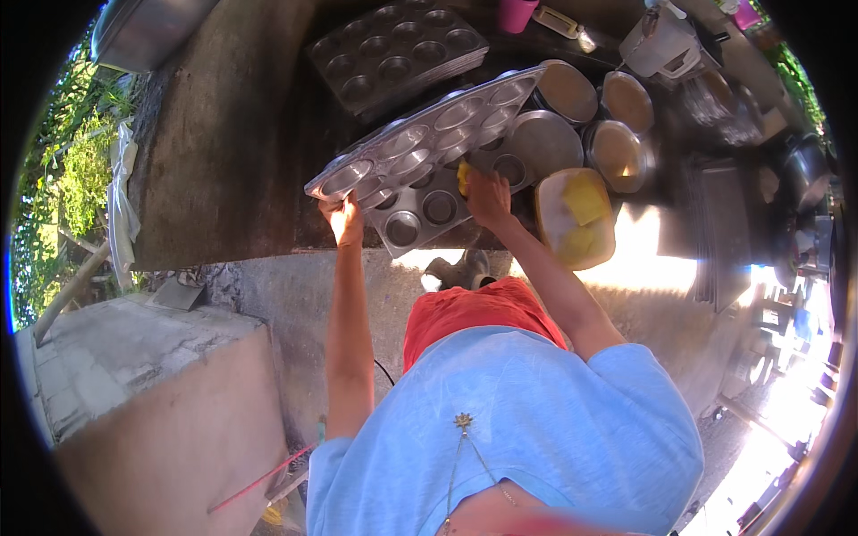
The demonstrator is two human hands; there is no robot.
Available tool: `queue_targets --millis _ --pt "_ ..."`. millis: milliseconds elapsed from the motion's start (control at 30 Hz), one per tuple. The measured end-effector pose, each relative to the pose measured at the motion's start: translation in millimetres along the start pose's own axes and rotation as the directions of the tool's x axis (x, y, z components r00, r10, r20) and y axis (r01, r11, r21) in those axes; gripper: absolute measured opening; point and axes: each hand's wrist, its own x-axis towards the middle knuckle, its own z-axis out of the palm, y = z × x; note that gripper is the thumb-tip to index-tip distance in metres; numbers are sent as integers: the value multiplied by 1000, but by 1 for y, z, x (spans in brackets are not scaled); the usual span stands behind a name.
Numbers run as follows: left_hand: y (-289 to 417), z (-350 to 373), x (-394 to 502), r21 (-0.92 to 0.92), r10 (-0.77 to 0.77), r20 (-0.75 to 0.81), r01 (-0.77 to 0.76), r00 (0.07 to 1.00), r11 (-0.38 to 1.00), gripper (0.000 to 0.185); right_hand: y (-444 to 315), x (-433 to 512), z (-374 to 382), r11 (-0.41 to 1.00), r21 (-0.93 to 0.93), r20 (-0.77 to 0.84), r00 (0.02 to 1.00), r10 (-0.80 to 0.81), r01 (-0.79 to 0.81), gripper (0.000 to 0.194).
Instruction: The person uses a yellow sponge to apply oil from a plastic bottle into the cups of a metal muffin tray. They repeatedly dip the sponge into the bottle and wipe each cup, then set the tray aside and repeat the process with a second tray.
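Observation:
My left hand [343,220] grips the near left corner of a metal muffin pan [429,149], which is tilted up with its cups facing me. Beneath it, a second muffin pan [425,232] lies on the dark work surface, partly covered by the raised one. My right hand [489,199] is over this lower pan, its fingers closed around a yellow sponge or cloth [463,177]. To the right of that hand stands a rectangular tub [551,246] at the surface's near edge. Whitish contents and yellow pieces [587,199] are inside it.
Behind the tilted pan sits a stack of muffin pans [409,50]. Several round metal pans [546,144] stand to the right, near a white pitcher [660,48] and a pink cup [516,15]. Flat trays [722,228] are piled farther right. A concrete block [167,375] is at lower left.

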Motion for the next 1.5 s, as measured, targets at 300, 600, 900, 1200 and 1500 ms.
queue_targets --millis 300,600,900,1200,1500 --pt "5 4 -10 -14 27 -11 -27 1000 1000 19 5 12 13 973 215 108 989 -106 81 23" --pt "-7 -1 -14 102 -25 -40 29 999 994 32 -47 -17 32 982 -59 38 984 -176 178 20" --pt "-14 -6 -16 194 -113 34 104 993 975 40 -44 -9 34 866 -36 22 866 -499 499 18" --pt "-15 -5 -21 157 -78 22 74 997 985 18 -104 -22 63 974 124 188 959 -213 192 17" --pt "-20 -11 -21 332 -2 48 -14 999 943 34 -105 -9 62 852 11 432 766 -476 523 20"
